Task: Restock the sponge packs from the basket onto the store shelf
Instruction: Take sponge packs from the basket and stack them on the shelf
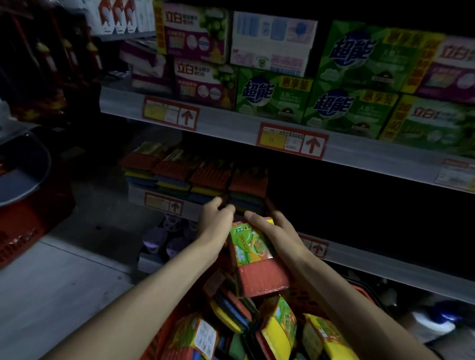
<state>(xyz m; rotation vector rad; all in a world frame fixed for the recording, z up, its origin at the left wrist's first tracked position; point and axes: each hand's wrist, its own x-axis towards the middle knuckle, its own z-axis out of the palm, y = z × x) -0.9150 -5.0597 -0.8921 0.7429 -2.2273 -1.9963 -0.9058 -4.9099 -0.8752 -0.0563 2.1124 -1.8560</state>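
A sponge pack (256, 261) with a green label and a red sponge face is held between both hands, just above the red basket (304, 298). My left hand (214, 223) grips its left edge and my right hand (272, 232) covers its top and right side. Several more multicoloured sponge packs (279, 338) lie jumbled in the basket. A row of sponge packs (197, 174) stands on the dim middle shelf (162, 203), directly beyond my hands. To the right of that row the shelf is dark.
Boxes of soap (272, 98) fill the upper shelf (234, 126). Purple round items (157, 239) sit on the lowest shelf. A second red basket (13, 233) holding a grey pan stands on the floor at the left. Pale floor lies between it and me.
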